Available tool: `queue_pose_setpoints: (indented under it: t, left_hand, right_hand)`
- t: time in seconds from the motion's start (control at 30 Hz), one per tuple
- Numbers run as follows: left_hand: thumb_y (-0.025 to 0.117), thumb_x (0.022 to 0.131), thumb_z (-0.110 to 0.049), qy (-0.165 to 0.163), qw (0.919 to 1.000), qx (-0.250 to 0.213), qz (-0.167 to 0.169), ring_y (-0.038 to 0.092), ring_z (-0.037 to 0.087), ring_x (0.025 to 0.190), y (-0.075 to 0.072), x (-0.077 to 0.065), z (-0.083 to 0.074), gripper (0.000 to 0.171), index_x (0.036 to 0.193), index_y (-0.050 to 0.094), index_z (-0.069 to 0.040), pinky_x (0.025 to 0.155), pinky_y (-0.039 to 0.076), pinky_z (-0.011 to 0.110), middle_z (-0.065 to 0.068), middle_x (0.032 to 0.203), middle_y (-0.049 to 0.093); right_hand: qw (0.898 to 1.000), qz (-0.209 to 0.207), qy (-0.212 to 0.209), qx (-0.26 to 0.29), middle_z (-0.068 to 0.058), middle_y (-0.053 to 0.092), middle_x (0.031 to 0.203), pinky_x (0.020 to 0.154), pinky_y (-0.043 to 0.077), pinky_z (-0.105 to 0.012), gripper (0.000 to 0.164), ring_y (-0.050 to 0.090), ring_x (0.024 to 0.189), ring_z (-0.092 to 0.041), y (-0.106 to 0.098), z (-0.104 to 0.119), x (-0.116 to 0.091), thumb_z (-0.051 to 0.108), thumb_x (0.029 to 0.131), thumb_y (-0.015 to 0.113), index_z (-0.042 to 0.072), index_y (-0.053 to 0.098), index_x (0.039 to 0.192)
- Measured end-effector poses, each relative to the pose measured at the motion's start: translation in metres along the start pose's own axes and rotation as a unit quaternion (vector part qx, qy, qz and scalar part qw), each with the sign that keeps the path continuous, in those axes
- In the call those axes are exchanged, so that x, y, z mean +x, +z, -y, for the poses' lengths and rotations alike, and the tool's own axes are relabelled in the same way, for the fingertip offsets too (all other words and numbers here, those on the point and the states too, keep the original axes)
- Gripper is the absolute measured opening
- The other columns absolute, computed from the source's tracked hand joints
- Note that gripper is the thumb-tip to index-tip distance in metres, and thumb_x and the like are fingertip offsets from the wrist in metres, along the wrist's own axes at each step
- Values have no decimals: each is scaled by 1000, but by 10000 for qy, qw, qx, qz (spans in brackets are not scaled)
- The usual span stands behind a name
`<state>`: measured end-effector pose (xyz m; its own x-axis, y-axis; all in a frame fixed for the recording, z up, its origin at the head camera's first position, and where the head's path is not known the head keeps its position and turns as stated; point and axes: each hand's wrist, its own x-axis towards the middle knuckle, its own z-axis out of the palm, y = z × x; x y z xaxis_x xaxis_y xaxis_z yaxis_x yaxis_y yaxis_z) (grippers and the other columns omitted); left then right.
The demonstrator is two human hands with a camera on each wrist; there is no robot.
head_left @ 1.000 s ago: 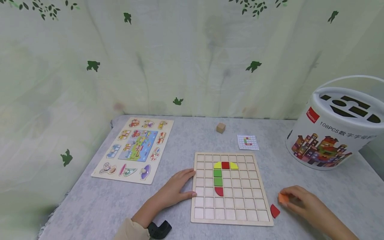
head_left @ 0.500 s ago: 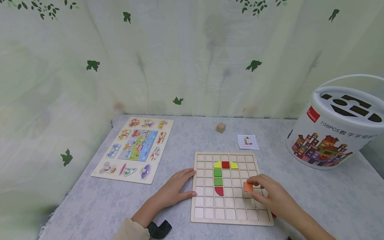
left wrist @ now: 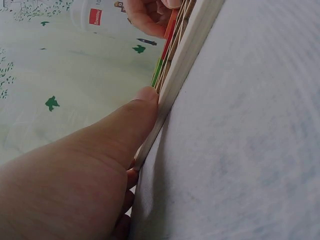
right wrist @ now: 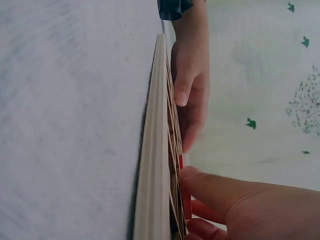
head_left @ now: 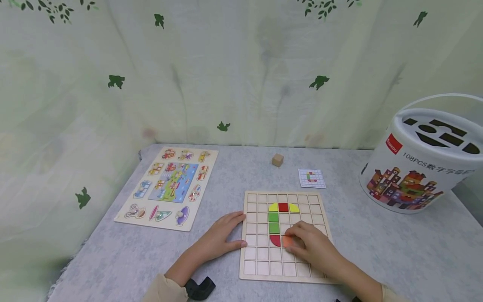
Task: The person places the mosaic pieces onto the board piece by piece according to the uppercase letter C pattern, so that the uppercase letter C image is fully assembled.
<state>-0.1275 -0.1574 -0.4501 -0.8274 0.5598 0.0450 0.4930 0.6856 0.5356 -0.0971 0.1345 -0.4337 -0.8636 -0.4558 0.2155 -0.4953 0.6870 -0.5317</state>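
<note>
A wooden grid board (head_left: 256, 267) lies on the table. On it, coloured tiles form part of a curve: a red square (head_left: 283, 207) between two yellow quarter pieces (head_left: 273, 207), two green squares (head_left: 273, 227) below, then a red quarter piece (head_left: 275, 240). My right hand (head_left: 315, 247) pinches an orange square tile (head_left: 287, 241) over the cell just right of that red piece. My left hand (head_left: 220, 235) touches the board's left edge, thumb and fingers spread apart. In the left wrist view its thumb (left wrist: 145, 97) presses the rim. My right forearm hides the board's lower right corner.
Behind the board lie a small printed pattern card (head_left: 312, 179) and a plain wooden cube (head_left: 277, 160). A knobbed picture puzzle (head_left: 126, 216) is at the left. On the right stands a large white bucket (head_left: 407, 161) with a slotted lid. A leaf-print curtain (head_left: 241, 75) hangs behind the table.
My right hand has carried the orange tile leftward from the table onto the board, beside the red quarter piece. The loose red piece on the table is now hidden. My left hand stays put.
</note>
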Motion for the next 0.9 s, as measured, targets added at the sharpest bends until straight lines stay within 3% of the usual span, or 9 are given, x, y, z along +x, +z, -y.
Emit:
queue_pose_setpoints:
  t: [0.27, 0.4, 0.5, 0.6, 0.73, 0.9]
  left_hand:
    - [52, 82, -57, 10, 10000, 8, 22, 25, 22, 129, -1, 0, -1, 75, 139, 34, -13, 102, 25, 42, 3, 142, 30]
    - [53, 82, -56, -10, 10000, -7, 18, 25, 22, 129, -1, 0, -1, 74, 139, 34, -12, 102, 25, 43, 3, 142, 30]
    - [53, 82, -56, -30, 10000, -29, 42, 25, 23, 129, -1, 0, -1, 75, 139, 34, -12, 102, 24, 43, 3, 142, 30]
    - [53, 82, -56, -40, 10000, -39, 68, 24, 23, 130, -1, 0, -1, 75, 139, 34, -13, 102, 24, 43, 3, 142, 30]
    - [53, 82, -55, -19, 10000, -4, 62, 25, 22, 129, -1, 0, -1, 74, 139, 34, -12, 102, 24, 42, 3, 142, 30]
    - [56, 83, -52, 35, 10000, -61, 20, 25, 22, 129, -3, 0, -3, 72, 139, 35, -11, 103, 24, 42, 4, 141, 31]
  right_hand:
    - [9996, -19, 118, 272, 17, 52, 91, 68, 43, -21, 18, 47, 78, -2, 2, 0, 0, 15, 78, 69, 24, 64, 93]
    - [9976, 382, 241, 526, 15, 52, 96, 72, 44, -22, 17, 47, 83, -4, -5, -1, 2, 19, 81, 67, 23, 63, 98]
    - [9922, 767, 388, 904, 12, 52, 104, 79, 45, -27, 27, 49, 92, -9, -17, -4, 0, 26, 84, 65, 19, 60, 109]
    - [9891, 890, 491, 1062, 7, 51, 112, 80, 46, -32, 38, 51, 97, -15, -33, -9, -6, 29, 83, 65, 15, 55, 118]
    - [9916, 779, 601, 843, 3, 50, 118, 80, 47, -38, 43, 52, 102, -20, -55, -14, -21, 26, 82, 67, 14, 53, 120]
    - [9924, 799, 647, 670, 0, 49, 120, 77, 48, -35, 44, 51, 99, -19, -75, -26, -49, 31, 81, 66, 15, 53, 120]
